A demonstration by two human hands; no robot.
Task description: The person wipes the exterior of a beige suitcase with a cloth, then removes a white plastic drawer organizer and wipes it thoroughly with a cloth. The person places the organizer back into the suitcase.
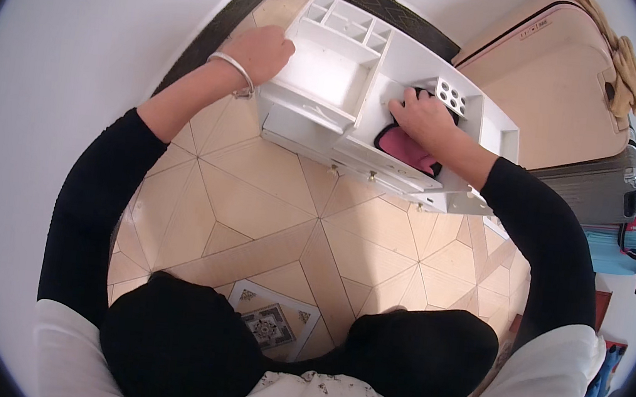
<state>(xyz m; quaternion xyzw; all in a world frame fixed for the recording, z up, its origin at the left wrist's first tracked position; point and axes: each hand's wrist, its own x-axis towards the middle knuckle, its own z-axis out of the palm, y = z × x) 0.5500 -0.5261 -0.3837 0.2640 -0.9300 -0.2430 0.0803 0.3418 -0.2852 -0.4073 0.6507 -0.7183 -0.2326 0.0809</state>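
Observation:
A white desktop organizer [327, 63] with compartments stands before me on the tiled floor. My left hand [260, 54], wearing a silver bangle [232, 64], is curled around the organizer's left side wall; its fingertips are hidden. In the middle compartment, my right hand [426, 117] grips a pink cloth item with black edging [405, 149]. The hand covers much of this item, so its exact kind is unclear. Just behind these fingers is a white holder with round holes [452, 96].
Small dividers [345, 18] line the organizer's back left; drawer knobs [372, 176] show on its front. A beige suitcase [546, 77] leans at the right, above a grey case [587, 183] and a light-blue bag [615, 250]. Dark skirting [393, 10] runs behind.

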